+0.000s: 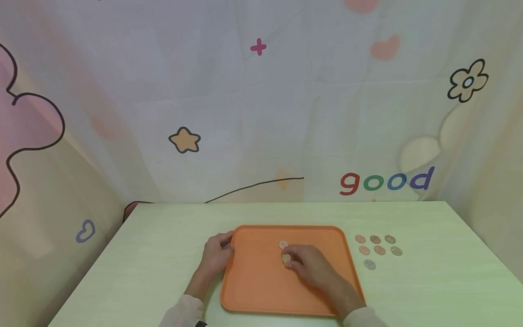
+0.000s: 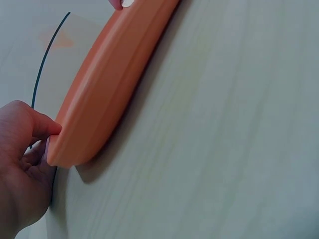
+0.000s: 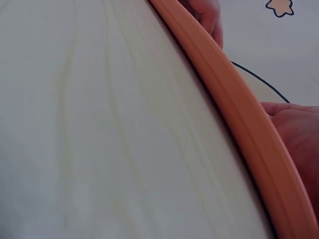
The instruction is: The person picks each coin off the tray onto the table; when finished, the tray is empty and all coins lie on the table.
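Observation:
An orange tray (image 1: 261, 286) lies on the pale table in the head view. My left hand (image 1: 217, 254) holds its left rim; in the left wrist view the left hand (image 2: 22, 164) has its thumb on the tray's edge (image 2: 99, 99). Over the middle of the tray my right hand (image 1: 312, 265) pinches a gold-coloured coin (image 1: 286, 259) between thumb and fingers. Just beyond those fingertips a silvery coin (image 1: 283, 245) lies on the tray. In the right wrist view the tray wall hides most of the right hand (image 3: 299, 144), including its fingertips.
Several copper and silver coins (image 1: 379, 250) lie in loose rows on the table, right of the tray. A printed curtain (image 1: 261, 113) hangs behind the table's far edge and along its sides. Pale tabletop (image 1: 143, 259) extends left of the tray.

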`<move>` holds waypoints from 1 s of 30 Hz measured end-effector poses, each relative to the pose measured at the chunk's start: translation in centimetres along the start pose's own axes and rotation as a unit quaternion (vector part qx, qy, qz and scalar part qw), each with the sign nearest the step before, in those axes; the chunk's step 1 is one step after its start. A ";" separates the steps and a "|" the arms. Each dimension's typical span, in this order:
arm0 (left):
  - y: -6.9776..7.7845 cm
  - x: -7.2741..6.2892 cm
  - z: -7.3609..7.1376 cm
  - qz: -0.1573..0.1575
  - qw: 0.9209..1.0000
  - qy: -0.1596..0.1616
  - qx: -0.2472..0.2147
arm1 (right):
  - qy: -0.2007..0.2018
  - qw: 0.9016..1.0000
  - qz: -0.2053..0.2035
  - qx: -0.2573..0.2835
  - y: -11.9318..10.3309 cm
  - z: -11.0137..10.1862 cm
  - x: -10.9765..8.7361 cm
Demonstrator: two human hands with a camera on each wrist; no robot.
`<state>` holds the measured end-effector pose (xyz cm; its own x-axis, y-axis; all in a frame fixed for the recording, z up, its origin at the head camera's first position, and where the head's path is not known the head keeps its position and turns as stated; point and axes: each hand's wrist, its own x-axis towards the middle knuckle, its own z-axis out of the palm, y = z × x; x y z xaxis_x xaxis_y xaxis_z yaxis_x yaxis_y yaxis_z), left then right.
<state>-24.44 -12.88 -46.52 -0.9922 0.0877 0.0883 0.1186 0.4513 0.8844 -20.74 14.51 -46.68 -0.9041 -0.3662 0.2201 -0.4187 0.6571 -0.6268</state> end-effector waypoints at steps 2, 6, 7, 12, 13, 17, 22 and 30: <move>0.0 0.0 0.0 0.000 1.000 0.001 0.003 | 0.004 1.000 0.008 0.023 0.1 0.0 -0.1; 0.0 0.0 0.0 0.002 1.000 0.003 0.004 | 0.026 0.996 0.013 0.079 0.3 0.1 -0.4; 0.0 0.0 0.0 0.001 1.000 0.003 0.000 | 0.033 0.995 0.011 0.091 0.4 0.2 -0.5; 0.0 0.1 0.0 -0.005 1.000 0.003 -0.016 | 0.067 0.988 0.011 0.138 0.8 0.5 -0.6; 0.0 0.1 0.0 -0.007 1.000 0.002 -0.019 | 0.073 0.987 0.012 0.142 0.8 0.5 -0.6; 0.0 0.2 0.1 -0.009 1.000 0.004 -0.016 | 0.093 0.983 0.027 0.156 0.8 0.5 -0.6; 0.0 0.3 0.2 -0.010 1.000 0.005 -0.015 | 0.102 0.977 0.059 0.177 0.7 0.2 -0.8; 0.1 0.1 0.1 -0.013 1.000 0.004 -0.019 | 0.117 0.974 0.104 0.165 0.7 -0.6 -1.4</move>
<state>-24.57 -12.74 -46.44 -0.9953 0.0682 0.0686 0.0910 0.4198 0.9030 -19.84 15.87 -47.01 -0.9772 -0.0619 0.2029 -0.2092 0.4397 -0.8734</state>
